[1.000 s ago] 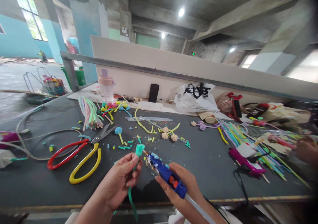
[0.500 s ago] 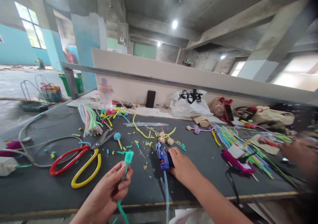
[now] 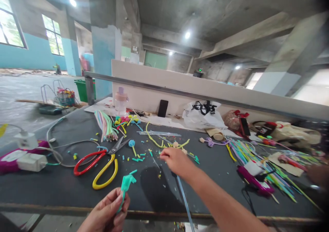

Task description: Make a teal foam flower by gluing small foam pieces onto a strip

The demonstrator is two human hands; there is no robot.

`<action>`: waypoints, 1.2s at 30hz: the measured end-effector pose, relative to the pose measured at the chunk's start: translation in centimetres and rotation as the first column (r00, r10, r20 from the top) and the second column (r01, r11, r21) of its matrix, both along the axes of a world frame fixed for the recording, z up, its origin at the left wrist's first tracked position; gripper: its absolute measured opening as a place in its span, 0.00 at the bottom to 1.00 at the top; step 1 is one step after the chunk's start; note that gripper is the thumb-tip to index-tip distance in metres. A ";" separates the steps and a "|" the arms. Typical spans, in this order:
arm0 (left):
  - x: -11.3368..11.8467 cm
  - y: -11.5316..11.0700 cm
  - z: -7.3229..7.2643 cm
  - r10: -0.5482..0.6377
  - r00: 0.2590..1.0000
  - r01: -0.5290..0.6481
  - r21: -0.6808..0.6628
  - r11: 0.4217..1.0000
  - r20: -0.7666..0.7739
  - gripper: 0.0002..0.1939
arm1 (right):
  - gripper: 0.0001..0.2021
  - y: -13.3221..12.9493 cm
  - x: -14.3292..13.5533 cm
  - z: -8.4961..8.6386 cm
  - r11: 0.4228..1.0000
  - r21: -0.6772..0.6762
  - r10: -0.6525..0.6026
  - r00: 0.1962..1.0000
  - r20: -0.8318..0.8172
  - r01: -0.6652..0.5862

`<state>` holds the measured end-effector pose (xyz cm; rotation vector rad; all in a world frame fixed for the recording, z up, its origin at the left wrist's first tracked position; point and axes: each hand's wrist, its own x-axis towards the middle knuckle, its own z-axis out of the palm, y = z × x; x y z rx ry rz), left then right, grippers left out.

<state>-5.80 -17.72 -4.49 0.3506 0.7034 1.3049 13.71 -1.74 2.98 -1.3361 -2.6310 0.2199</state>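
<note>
My left hand (image 3: 109,208), low in front at the table edge, pinches a teal stem with a bunched, petal-like head (image 3: 126,183) and a short strip sticking out at its top. My right hand (image 3: 178,161) is over the middle of the table, fingertips pressed together; whatever they hold, if anything, is hidden. Beneath its wrist runs a pale blue translucent stick (image 3: 184,197) toward the table edge; the blue glue gun it fed into is hidden. Large scissors (image 3: 105,177) with red and yellow handles lie open on the left. Behind them is a blue flower piece (image 3: 132,143) on a yellow stem.
A bundle of pastel stems (image 3: 102,125) and a water bottle (image 3: 120,100) stand back left. White plugs with cables (image 3: 32,161) lie far left. A phone (image 3: 162,108) leans on the divider near a white bag (image 3: 203,114). More stems and another person's hand (image 3: 318,173) are right.
My left hand has lowered toward the table edge, and the teal head now spreads a strip. My right hand has moved forward from the blue glue gun's side and now covers it. The view has swung left.
</note>
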 end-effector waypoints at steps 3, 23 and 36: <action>-0.6 -0.4 0.0 0.029 0.999 -0.029 -0.001 1.000 -0.032 0.17 | 0.08 -0.3 -4.7 -2.0 0.999 -0.004 0.043 0.999 -0.025 -0.043; 2.1 0.9 1.1 0.045 0.963 -0.057 -0.037 0.998 -0.264 0.16 | 0.05 -3.2 -1.8 -1.7 0.938 -0.331 -0.110 0.816 -0.567 -0.103; 6.3 4.6 1.1 -0.004 0.915 0.003 -0.002 1.000 -0.404 0.16 | 0.07 -6.3 2.8 -2.3 0.988 0.078 0.154 0.919 -0.364 -0.134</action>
